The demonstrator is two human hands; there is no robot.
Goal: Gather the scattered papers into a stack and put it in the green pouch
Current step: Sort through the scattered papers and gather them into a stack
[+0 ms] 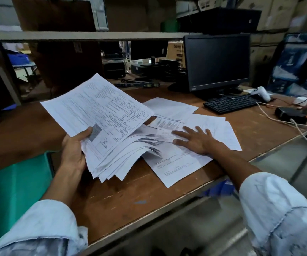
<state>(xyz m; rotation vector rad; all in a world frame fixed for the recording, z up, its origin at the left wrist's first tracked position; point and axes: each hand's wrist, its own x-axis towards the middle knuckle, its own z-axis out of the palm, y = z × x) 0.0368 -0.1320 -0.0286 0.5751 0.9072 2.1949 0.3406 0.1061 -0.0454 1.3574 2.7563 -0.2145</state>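
— What are the fingers doing?

— The left hand [73, 150] is clamping a fanned sheaf of white printed papers [101, 124], thumb lying on top near a dark square code, the other fingers hidden beneath. The right hand [195, 139] is lying flat with fingers spread, gripping nothing, pressing on the loose white sheets [209, 130] that are lying overlapped on the brown wooden desk [130, 193].

— So which step is this?

— Gathering, I judge, and it is partway through. The sheaf is being held tilted above the desk, its lower edges ragged, while several sheets are lying beside and partly under it.

— And the green pouch?

— A flat green plastic thing [16, 183] is showing at the desk's left edge, below the left forearm. I am taking that for the pouch, though its opening is not visible.

— What is the next move calling for?

— Probably sliding the flat sheets together under the right palm, lifting them onto the sheaf, then squaring the edges against the desk before anything goes near the pouch. The black keyboard [230, 103] and white cable [285, 122] are sitting clear of the sheets.
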